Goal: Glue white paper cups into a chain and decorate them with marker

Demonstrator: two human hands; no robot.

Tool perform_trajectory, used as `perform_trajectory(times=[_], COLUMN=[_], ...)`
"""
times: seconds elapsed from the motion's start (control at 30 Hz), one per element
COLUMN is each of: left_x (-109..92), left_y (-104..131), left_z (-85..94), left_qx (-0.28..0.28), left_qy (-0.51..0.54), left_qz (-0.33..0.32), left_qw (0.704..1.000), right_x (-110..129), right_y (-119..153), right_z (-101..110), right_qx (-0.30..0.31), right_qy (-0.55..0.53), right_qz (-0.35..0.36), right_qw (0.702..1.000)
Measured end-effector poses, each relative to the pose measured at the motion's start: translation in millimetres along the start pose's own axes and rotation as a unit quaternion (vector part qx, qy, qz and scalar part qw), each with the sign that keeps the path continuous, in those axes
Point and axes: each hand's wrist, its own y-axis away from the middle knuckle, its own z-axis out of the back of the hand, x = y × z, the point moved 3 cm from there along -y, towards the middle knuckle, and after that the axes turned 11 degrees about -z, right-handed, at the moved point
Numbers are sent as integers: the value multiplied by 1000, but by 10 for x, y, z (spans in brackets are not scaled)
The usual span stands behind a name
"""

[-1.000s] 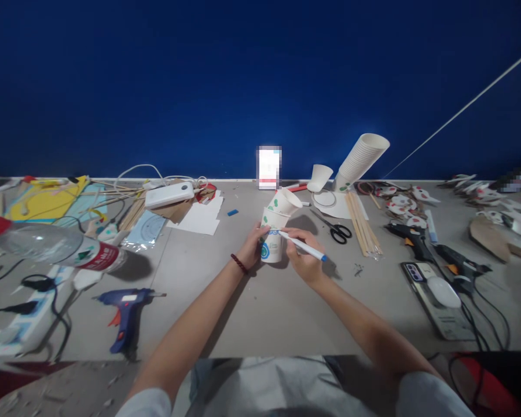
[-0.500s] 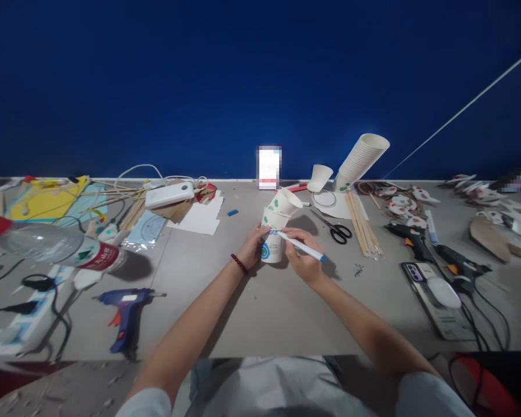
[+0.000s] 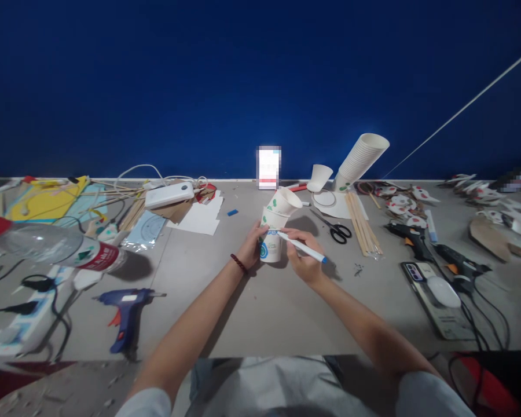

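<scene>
Near the middle of the table stand joined paper cups, white with green and blue prints. The upper cup tilts to the right with its mouth facing up and away. My left hand wraps round the cups from the left side, its thumb near the seam between them. In my right hand a white marker with a blue end is pinched, its tip against or very near the cup at the seam. I cannot make out whether the tip touches.
A leaning stack of paper cups, a single cup, black scissors and wooden sticks lie at the right. Glue guns sit on both sides. A water bottle and power strip are at the left.
The cups have shifted very slightly to the left, and the marker's blue end has moved a little down and right. Both hands keep their holds.
</scene>
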Motion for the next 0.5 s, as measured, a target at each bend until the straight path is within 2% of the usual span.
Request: perform_trajectory(times=[0.23, 0.5], left_x=[5, 43], left_y=[9, 4], left_z=[-27, -18], left_qx=[30, 26], left_qy=[14, 17], left_qz=[24, 42], left_qw=[999, 999], right_x=[27, 46], right_y=[-7, -8], right_z=[13, 0], right_qx=[-2, 10], right_qy=[12, 19], right_qz=[14, 19], right_qw=[1000, 1000])
